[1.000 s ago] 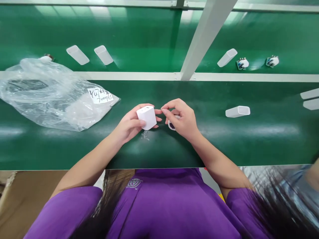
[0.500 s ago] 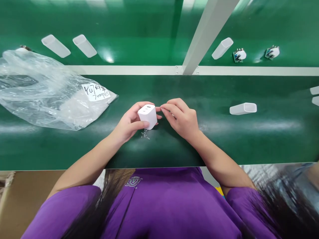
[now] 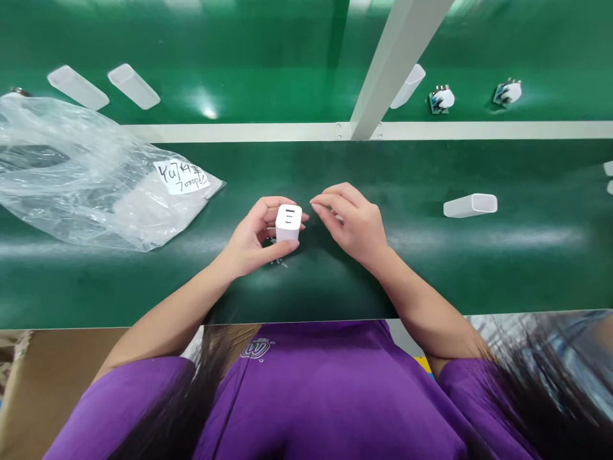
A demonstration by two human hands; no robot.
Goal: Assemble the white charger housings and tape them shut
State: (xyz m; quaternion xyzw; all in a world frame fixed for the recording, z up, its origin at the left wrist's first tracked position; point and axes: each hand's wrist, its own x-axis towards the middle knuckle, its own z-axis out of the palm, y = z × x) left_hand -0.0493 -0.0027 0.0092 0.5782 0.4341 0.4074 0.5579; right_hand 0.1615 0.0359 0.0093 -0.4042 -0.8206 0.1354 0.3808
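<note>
- A small white charger body (image 3: 288,223) is held in the left hand (image 3: 253,239), upright, its slotted end face turned up toward the camera.
- The grip of the left hand is closed around the charger body: the thumb is pressed against the near side and the fingers are curled round the far side.
- The charger body is kept just above the green surface (image 3: 306,281), near the front edge and roughly in the middle of the view.
- The right hand (image 3: 357,223) is held just beside the charger body, on its right; fingertips (image 3: 317,204) are pinched together close to the top corner, but contact cannot be told.
- Whether anything is pinched in the right grip cannot be told.
- A few tiny pale specks (image 3: 282,260) are seen on the surface beneath the left hand.
- A clear plastic bag (image 3: 90,185) with a handwritten label (image 3: 182,177) is laid well to the left.
- An empty white sleeve (image 3: 470,205) is laid on its side well to the right of the right hand.
</note>
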